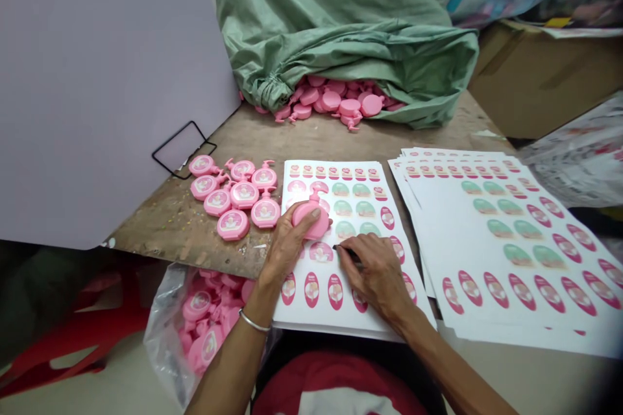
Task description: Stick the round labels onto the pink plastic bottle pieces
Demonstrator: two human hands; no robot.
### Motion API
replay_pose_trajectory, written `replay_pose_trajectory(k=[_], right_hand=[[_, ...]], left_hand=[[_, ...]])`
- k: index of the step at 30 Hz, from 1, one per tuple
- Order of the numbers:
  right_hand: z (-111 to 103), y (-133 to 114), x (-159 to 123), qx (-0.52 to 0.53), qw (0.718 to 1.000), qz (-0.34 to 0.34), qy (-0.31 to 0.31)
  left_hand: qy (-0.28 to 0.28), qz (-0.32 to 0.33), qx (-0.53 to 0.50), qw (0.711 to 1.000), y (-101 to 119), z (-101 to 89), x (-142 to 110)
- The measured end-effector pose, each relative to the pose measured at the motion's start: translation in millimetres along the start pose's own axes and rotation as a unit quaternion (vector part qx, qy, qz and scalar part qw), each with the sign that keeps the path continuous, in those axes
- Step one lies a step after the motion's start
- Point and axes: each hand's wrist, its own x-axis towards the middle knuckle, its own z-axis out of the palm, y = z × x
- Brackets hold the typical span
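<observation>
Worn wooden tabletop (165, 227) runs out at a ragged near edge. Above a sticker sheet (302, 323), the left hand (287, 243) grips a pink bottle-shaped piece (306, 219), fingers curled over it, while the right hand (372, 272) pinches a thin dark tool (344, 249) against the paper. Finished pink pieces (243, 194) crowd the sheet's left edge; a stack of sheets (487, 285) hems its right, leaving only a narrow gap.

Bright, even indoor light puts a soft shadow under the right hand (372, 275); edges bow and darken.

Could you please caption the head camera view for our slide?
Left hand holds a pink pump-shaped cap over a sticker sheet; right hand grips a black tool.
</observation>
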Motion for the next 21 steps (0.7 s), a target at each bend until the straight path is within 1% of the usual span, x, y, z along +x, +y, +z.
replay_pose_trajectory(k=[4,8,12,14,15,17,19,20,21], right_hand=[[1.4,0.0,2.5,0.003,1.0,0.01,-0.002],[4.0,-1.8,4.8,-0.004,1.0,0.012,0.026],[0.5,-8.5,3.5,0.004,0.997,-0.034,0.065],[-5.7,-12.8,2.3,0.037,0.994,-0.05,0.09],[-9.7,-14.4,2.0,0.068,0.992,-0.039,0.101],[-18.8,-15.4,3.5,0.145,0.982,0.029,0.115],[-27.3,-13.7,8.8,0.219,0.962,0.113,0.119],[-30.9,-12.4,12.8,0.246,0.952,0.141,0.116],[-33.7,-11.2,17.6,0.266,0.945,0.154,0.112]], left_hand=[[0.013,0.012,0.015,1.0,-0.7,0.8,0.4],[0.009,0.006,0.005,1.0,1.5,1.6,-0.5],[0.001,-0.006,-0.015,1.0,3.6,2.5,-1.2],[0.003,-0.006,-0.024,1.0,3.1,2.7,-0.7],[0.007,-0.004,-0.027,1.0,2.8,2.9,-0.5],[0.013,-0.003,-0.034,0.999,3.2,3.2,-0.7],[0.017,-0.001,-0.032,0.999,6.3,4.1,-2.3],[0.018,0.001,-0.028,0.999,8.9,4.9,-3.9],[0.019,0.003,-0.025,1.0,12.0,5.9,-6.0]])
